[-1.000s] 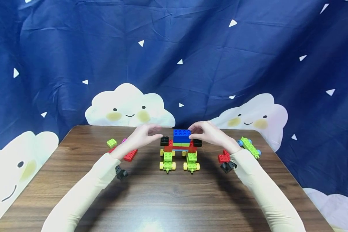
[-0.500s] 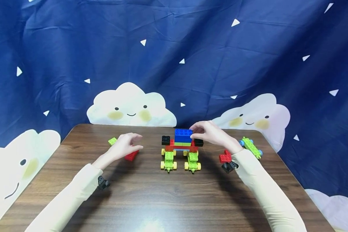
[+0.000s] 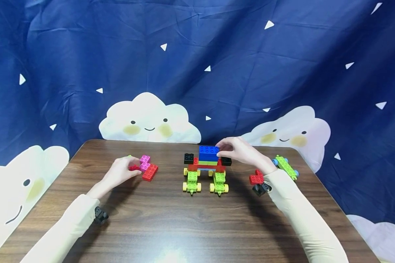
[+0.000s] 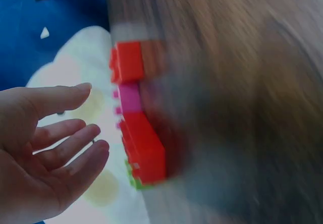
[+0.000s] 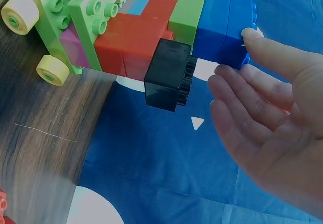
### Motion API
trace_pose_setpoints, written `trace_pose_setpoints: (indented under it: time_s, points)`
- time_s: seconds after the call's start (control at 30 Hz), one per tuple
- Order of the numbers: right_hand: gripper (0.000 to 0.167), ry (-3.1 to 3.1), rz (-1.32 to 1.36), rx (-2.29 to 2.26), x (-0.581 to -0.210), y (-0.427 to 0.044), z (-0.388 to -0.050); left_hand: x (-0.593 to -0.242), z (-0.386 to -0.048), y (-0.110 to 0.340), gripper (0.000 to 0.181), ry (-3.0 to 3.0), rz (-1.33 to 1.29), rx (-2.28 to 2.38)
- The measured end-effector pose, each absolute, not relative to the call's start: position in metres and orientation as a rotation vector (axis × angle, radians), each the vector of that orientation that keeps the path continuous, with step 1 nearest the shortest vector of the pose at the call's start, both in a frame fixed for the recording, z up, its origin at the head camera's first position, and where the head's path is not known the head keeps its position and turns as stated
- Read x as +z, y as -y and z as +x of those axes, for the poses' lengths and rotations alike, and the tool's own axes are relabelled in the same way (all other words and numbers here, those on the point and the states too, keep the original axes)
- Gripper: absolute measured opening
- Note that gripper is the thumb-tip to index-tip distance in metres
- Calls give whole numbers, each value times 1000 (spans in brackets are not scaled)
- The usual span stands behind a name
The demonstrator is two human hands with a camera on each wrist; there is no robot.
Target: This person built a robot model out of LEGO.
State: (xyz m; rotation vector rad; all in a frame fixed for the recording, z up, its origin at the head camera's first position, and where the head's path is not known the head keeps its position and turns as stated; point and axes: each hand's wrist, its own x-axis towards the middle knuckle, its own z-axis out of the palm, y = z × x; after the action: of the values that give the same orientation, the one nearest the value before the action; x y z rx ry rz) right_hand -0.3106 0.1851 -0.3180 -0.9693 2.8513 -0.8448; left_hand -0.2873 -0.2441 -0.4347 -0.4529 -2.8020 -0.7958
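A brick-built figure stands mid-table in the head view: blue bricks (image 3: 208, 153) on top, a black brick (image 3: 189, 158) at each side, red bricks below, and green wheeled bases (image 3: 192, 182) with yellow wheels. My right hand (image 3: 238, 151) pinches the right end of the top blue brick (image 5: 234, 27) between thumb and fingers. Over the loose bricks at the left hovers my left hand (image 3: 118, 171), fingers apart and holding nothing. Near it lie a red brick (image 3: 150, 172), pink bricks (image 3: 145, 163) and another red brick (image 4: 144, 148), partly covered by the hand in the head view.
Right of the figure lie red bricks (image 3: 256, 178) and a green wheeled base (image 3: 285, 167) with blue wheels. A light green brick (image 4: 136, 176) sits beyond the left hand. A patterned blue cloth (image 3: 197, 73) hangs behind the wooden table (image 3: 197, 219).
My left hand has moved left and down from beside the figure to the loose bricks, uncovering the pink and red ones. The right hand has stayed at the blue brick.
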Motion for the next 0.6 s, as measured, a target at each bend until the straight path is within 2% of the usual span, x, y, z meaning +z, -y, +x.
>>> trace_pose_setpoints:
  time_s: [0.23,0.6]
  points:
    - [27,-2845,-961,-853,-318,-186,-311,-441,-285,270,45,2846,-358,-774]
    - [30,-2855,-941,-826,-319,-186,-312,-449,-289,278,44,2906,-338,-750]
